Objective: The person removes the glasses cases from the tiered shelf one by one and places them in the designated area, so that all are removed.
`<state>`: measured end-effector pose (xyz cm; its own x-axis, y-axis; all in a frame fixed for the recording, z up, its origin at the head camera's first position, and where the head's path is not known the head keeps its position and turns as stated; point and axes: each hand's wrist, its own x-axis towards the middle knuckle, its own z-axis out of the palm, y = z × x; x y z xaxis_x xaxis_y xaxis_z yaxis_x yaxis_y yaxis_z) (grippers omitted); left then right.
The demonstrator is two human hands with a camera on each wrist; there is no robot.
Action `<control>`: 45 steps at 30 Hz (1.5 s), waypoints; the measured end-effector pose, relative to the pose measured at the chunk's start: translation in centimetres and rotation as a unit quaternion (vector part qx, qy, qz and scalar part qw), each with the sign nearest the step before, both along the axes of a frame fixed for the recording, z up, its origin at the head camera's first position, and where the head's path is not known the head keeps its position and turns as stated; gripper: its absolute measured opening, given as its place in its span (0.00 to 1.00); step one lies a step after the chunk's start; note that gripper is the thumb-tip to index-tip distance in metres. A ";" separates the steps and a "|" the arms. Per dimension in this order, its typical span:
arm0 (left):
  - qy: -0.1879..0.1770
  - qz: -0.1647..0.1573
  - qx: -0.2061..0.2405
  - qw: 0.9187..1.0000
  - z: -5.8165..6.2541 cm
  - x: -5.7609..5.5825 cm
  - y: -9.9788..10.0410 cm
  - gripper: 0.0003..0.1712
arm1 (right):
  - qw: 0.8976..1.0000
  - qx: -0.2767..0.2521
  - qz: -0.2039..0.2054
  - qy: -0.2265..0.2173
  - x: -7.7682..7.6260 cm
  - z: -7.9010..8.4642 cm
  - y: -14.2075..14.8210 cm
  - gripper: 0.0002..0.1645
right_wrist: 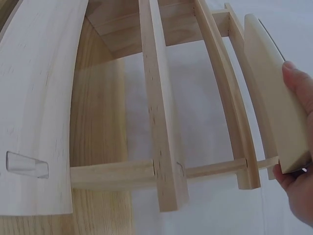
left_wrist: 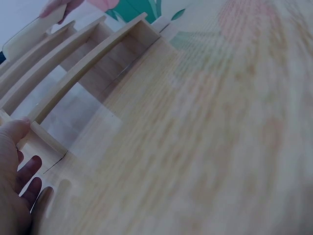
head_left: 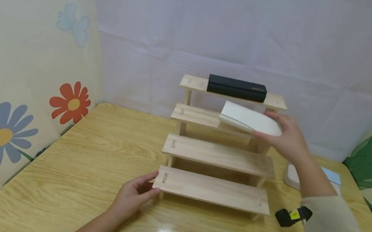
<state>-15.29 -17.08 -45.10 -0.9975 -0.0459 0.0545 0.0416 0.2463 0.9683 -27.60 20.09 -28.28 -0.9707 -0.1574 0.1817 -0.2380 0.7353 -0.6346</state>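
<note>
A four-step wooden display rack (head_left: 220, 155) stands on the table. At the left end of its lowest step, my left hand (head_left: 134, 196) holds the board between thumb and fingers. In the left wrist view, the thumb (left_wrist: 17, 129) lies against the board's corner. My right hand (head_left: 288, 136) grips the right end of a white glasses case (head_left: 247, 116), held in front of the upper steps. A thin seam runs along the case (right_wrist: 274, 93) in the right wrist view; whether it touches the step cannot be told. On the top step lies a black glasses case (head_left: 237, 88).
Behind my right forearm, a white object (head_left: 292, 176) with a light blue piece (head_left: 331, 175) sits on the table (head_left: 97, 150). White cloth (head_left: 172, 26) hangs behind the rack. Panels painted with flowers flank both sides.
</note>
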 end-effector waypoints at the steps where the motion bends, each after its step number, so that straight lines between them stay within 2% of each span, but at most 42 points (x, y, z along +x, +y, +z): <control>1: 0.001 0.000 0.001 1.000 0.0 0.0 0.0 0.28 | 1.000 -0.003 -0.002 0.000 0.0 0.0 0.1 0.49; 16: 0.004 0.002 -0.003 1.000 -0.2 -0.1 0.0 0.28 | 1.000 -0.005 -0.026 0.008 0.8 -0.3 2.2 0.50; 22: 0.005 0.000 -0.004 1.000 -0.3 -0.1 -0.1 0.28 | 0.999 -0.001 -0.040 -0.002 1.1 -0.4 3.2 0.52; 45: 0.003 -0.001 0.003 1.000 -0.3 -0.1 -0.1 0.28 | 0.999 0.006 -0.053 0.008 2.0 -0.6 6.6 0.50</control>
<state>-15.37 -17.14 -45.42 -0.9972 -0.0435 0.0609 0.0486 0.2413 0.9692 -25.62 26.73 -28.90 -0.9788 -0.0555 0.1970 -0.1685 0.7649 -0.6217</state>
